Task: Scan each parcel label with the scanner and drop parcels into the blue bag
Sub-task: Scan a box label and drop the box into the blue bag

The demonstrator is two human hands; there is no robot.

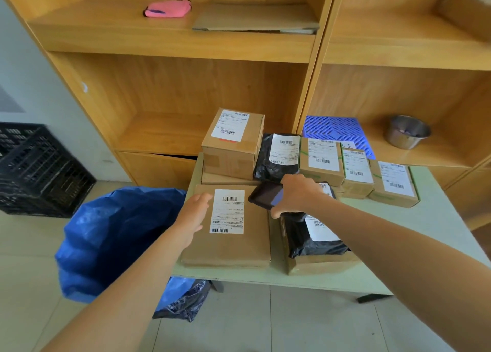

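A flat brown cardboard parcel (233,248) lies at the table's front left corner, its white label (228,211) facing up. My left hand (193,216) rests on the parcel's left part with its fingers stretched out. My right hand (297,195) grips a black handheld scanner (267,194), held just right of the label and a little above the parcel. The blue bag (114,234) stands open on the floor, left of the table. Several more labelled parcels sit behind and to the right, among them a box (233,144) and a black poly bag (313,238).
The pale green table (438,224) stands against wooden shelves (186,46). A black crate (34,171) sits on the floor at far left. A blue plastic mat (334,128) and a metal bowl (407,131) are on the shelf behind the parcels.
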